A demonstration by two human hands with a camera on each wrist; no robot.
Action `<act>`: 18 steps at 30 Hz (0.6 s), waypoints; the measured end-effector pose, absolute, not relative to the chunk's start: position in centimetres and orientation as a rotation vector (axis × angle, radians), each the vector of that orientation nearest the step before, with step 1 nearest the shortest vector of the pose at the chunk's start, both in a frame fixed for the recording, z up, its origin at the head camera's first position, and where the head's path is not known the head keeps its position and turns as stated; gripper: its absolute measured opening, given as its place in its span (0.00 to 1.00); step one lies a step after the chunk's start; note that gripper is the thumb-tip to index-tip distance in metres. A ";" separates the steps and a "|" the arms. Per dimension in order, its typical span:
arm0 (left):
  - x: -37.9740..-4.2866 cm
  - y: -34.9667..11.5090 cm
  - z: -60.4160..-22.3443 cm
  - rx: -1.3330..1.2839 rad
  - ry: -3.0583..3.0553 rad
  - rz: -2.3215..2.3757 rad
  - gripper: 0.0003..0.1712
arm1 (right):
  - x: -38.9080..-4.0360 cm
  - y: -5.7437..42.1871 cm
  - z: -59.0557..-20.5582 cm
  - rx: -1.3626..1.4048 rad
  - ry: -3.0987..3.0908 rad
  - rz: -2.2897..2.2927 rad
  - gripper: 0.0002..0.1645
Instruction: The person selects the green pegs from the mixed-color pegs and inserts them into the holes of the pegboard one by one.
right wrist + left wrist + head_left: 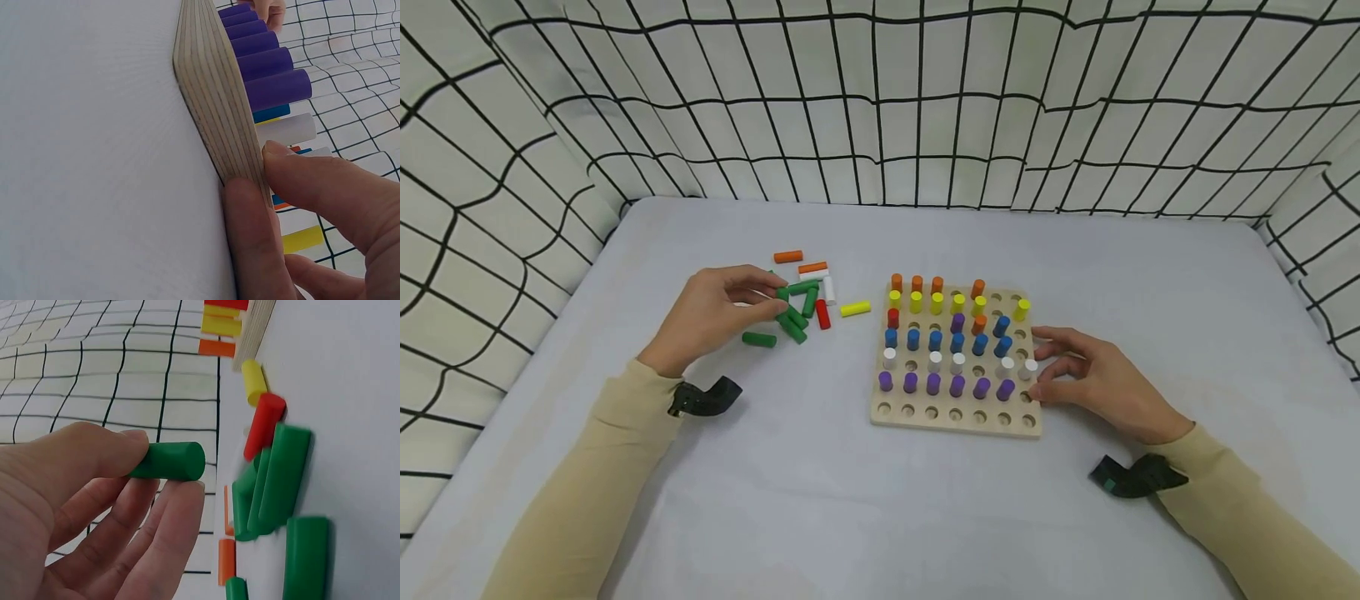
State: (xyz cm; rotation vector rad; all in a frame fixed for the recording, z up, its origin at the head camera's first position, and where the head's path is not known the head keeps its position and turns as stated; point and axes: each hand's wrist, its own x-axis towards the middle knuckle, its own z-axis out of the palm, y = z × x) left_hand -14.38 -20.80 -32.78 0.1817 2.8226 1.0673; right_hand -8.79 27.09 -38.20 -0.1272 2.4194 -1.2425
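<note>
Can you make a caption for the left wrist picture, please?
A left hand pinches a green peg near loose colourful pegs.

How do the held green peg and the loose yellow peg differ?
The left hand pinches the green peg above the table; the yellow peg lies on the table, untouched. The green peg is dark, the yellow peg bright. Both are plain cylinders, and neither stands in the board.

And here's the surface [850,500], pale and broad, with a wooden pegboard [967,423] sitting on it. Over to the board's left it's a loose scatter: green pegs [809,302] bunched together, orange pegs [787,257], white pegs [829,291], a red peg [823,314], and a yellow peg [855,309] nearest the board!
</note>
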 end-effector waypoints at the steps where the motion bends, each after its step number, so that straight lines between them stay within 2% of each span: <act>1: -14.4 -20.5 -32.8 0.197 2.820 1.079 0.18 | -8.8 27.1 -38.2 -0.125 2.419 -1.246 0.51; 13: -13.4 -18.9 -33.0 0.293 2.778 1.174 0.17 | -8.8 26.9 -37.9 -0.132 2.413 -1.248 0.52; 18: -13.3 -18.0 -32.8 0.436 2.781 1.185 0.16 | -8.8 27.0 -38.1 -0.127 2.427 -1.233 0.52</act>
